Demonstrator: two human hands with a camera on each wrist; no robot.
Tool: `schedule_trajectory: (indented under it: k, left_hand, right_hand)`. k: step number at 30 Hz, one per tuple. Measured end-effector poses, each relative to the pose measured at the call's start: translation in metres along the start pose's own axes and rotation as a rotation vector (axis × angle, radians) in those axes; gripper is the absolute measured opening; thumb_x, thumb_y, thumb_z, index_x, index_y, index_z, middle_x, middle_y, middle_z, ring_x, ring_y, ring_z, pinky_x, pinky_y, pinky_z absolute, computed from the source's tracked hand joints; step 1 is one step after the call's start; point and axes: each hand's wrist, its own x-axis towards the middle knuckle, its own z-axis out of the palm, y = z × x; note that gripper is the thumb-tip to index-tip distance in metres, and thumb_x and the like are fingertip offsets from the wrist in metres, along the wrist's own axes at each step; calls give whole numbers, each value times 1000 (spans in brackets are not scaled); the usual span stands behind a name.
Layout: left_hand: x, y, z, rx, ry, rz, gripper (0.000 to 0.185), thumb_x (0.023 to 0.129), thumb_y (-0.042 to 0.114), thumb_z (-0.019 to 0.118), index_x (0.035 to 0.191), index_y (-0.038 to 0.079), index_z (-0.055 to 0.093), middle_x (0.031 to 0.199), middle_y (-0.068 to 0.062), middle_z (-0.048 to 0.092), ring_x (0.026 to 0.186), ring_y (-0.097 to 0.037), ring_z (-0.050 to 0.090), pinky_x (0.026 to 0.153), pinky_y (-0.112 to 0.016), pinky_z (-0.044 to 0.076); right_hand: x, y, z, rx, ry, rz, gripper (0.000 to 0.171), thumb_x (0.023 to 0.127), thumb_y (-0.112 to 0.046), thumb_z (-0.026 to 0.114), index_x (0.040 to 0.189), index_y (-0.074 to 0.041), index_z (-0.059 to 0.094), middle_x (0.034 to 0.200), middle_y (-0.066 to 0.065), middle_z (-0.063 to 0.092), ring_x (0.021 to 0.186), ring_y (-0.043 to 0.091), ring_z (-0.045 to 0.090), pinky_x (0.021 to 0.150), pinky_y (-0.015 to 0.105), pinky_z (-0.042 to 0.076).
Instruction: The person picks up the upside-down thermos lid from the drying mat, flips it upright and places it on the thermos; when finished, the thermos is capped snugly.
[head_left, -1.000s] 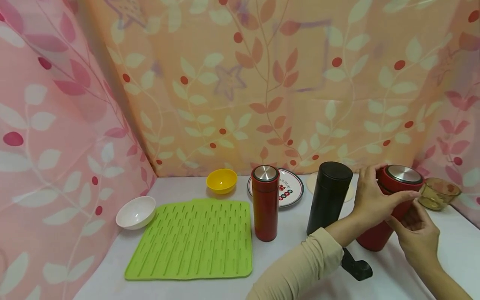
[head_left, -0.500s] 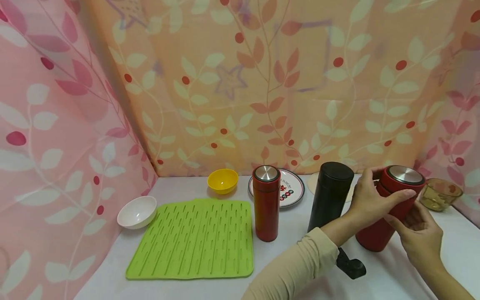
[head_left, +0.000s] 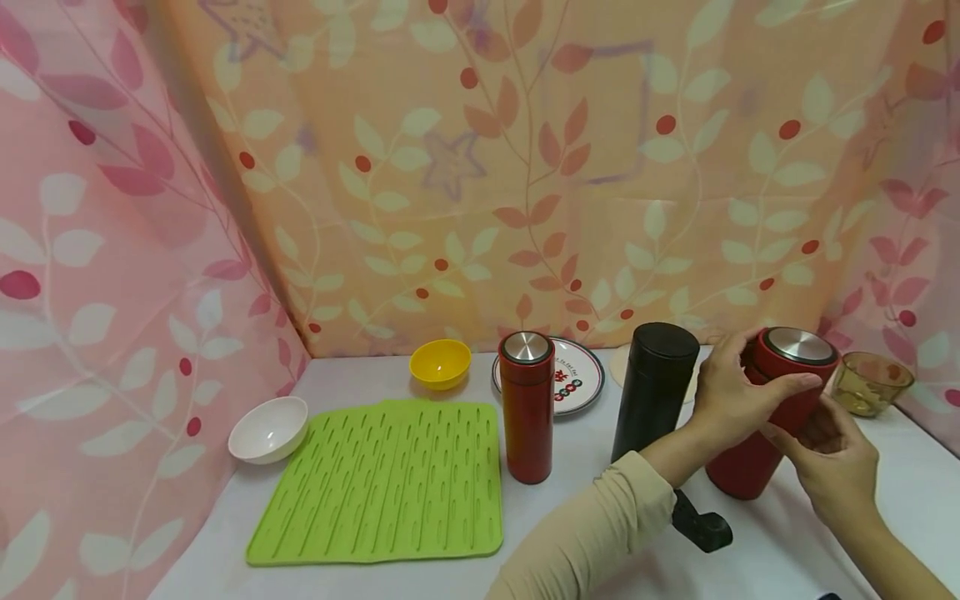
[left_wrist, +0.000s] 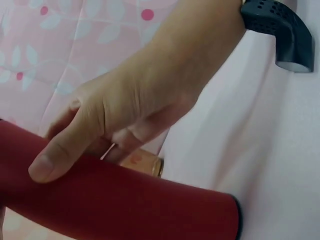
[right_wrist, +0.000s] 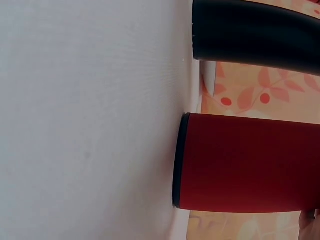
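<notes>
A large red thermos (head_left: 750, 458) with a silver-topped lid stands on the white table at the right. My left hand (head_left: 735, 404) grips it near the top, thumb across the front just below the lid. Lower on its right side my right hand (head_left: 836, 462) holds the body, with the thumb on the near face and curled fingers partly hidden. In the left wrist view the right hand (left_wrist: 120, 110) shows its thumb pressed on the red thermos (left_wrist: 130, 200). The right wrist view shows the base of the thermos (right_wrist: 245, 162) at the tabletop.
A black thermos (head_left: 656, 387) stands just left of my left hand. Further left are a slimmer red thermos (head_left: 527, 425), a plate (head_left: 588, 392), a yellow bowl (head_left: 440, 364), a green mat (head_left: 382, 492) and a white bowl (head_left: 267, 431). An amber glass bowl (head_left: 873, 383) sits behind my right hand.
Both hands keep their hold on the large red thermos and have hardly moved. The whole head view has shifted slightly.
</notes>
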Motion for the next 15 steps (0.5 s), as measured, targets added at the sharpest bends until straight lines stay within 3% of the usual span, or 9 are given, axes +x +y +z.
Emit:
schedule_trajectory:
  k: [4,7,9,15]
  left_hand:
    - [4,-4,-4,-110,-100,15,61,80,20,71,135,13,44,121,4,60,106,8,52,80,-1,41]
    - [2,-4,-4,-168,-127,-29,62,82,17,70,137,14,41,124,6,57,106,8,52,80,-3,42]
    - [0,-3,-1,-139,-97,-52,67,79,21,72,137,17,39,125,8,53,106,8,49,79,-3,42]
    - [-4,9,10,5,99,-107,78,66,34,82,128,25,36,118,13,41,103,8,41,76,-7,42]
  right_hand:
    - [0,-2,-1,118,-50,-9,65,74,21,61,133,-3,45,109,-9,63,94,-3,61,77,6,46]
    - [-1,-1,-1,94,-34,15,66,75,19,61,134,-5,45,110,-12,63,94,-5,60,77,4,46]
    - [-2,-1,-1,50,-10,37,66,75,17,62,135,-6,45,109,-15,63,94,-6,60,75,3,45]
    - [-2,-2,-1,-198,56,103,64,78,8,66,135,-14,47,97,-25,61,84,-11,56,68,1,44]
